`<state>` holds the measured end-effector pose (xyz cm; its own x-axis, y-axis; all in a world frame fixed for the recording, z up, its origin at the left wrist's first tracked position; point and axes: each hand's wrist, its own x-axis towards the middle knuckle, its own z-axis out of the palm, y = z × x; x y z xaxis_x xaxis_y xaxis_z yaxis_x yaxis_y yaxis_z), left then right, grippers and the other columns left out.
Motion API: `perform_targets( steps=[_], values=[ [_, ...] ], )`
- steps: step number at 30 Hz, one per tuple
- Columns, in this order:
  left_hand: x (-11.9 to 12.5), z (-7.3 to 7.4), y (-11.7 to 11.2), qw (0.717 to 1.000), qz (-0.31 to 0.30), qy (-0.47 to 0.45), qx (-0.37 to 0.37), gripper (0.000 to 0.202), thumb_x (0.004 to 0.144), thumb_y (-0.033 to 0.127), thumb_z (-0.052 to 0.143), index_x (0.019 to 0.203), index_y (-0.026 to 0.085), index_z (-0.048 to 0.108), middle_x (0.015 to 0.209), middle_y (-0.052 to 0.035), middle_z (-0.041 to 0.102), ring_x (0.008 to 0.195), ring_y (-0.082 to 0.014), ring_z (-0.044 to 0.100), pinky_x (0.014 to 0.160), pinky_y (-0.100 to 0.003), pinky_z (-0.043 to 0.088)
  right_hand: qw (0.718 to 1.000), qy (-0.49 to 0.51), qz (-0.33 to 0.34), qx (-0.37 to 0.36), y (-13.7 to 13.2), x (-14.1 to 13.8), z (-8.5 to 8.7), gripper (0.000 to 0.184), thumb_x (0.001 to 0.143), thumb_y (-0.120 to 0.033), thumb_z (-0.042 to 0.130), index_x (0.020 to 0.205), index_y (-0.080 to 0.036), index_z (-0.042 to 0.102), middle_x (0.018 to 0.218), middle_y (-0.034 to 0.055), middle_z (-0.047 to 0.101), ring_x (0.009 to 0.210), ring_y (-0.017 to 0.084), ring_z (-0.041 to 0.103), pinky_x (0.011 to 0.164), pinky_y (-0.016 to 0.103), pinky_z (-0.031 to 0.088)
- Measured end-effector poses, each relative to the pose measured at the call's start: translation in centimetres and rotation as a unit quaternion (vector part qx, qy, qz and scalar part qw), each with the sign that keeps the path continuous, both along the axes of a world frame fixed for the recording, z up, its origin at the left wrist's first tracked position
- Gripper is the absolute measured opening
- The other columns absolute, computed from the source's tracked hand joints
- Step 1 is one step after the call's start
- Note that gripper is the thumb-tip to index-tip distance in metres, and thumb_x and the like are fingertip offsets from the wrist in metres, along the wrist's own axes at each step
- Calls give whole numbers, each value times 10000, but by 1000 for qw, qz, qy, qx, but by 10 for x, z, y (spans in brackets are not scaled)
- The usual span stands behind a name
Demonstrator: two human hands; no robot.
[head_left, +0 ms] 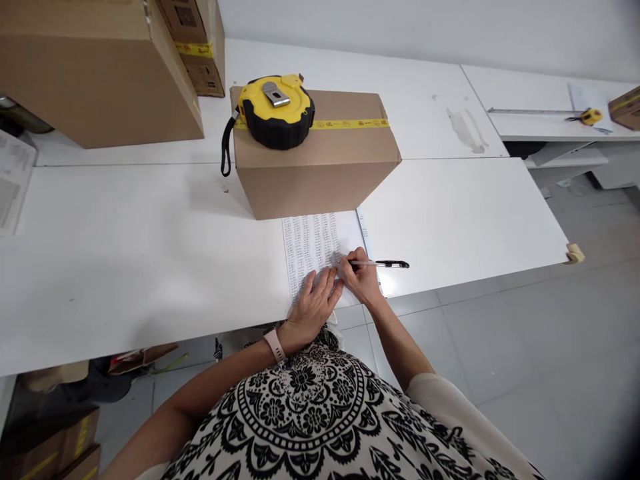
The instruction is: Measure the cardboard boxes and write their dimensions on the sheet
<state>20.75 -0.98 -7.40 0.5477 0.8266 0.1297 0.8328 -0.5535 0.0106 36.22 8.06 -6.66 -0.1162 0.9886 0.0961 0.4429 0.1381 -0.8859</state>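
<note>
My right hand [361,277] is closed around a black and clear pen [387,264], its tip at the sheet of paper [305,243]. Columns of small handwritten lines cover much of that sheet, which lies at the table's front edge. My left hand [316,303] rests flat on the paper's lower part, fingers stretched out, close beside the right. Just beyond the hands stands a closed cardboard box [320,187], over the sheet's far end. A yellow and black tape measure [277,113] with a wrist strap sits on top of the box.
Larger cardboard boxes [100,80] stand at the back left of the white table [100,267]. Printed papers [13,180] lie at the left edge. On a farther table at right are another tape measure [591,117], pulled out, and a box [627,109]. More boxes [60,447] sit below.
</note>
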Motion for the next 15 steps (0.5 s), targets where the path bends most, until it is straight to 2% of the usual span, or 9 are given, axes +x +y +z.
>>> perform_targets(
  steps=[15],
  values=[
    [0,0,-1,1000,0,0,5,524,1033,226,425,1539,88,437,1622,-213,374,1513,-322,347,1239,-525,286,1000,16,-11,-6,0,2,2,264,884,-349,611,725,-254,423,577,-67,424,516,111,391,502,263,347]
  ],
)
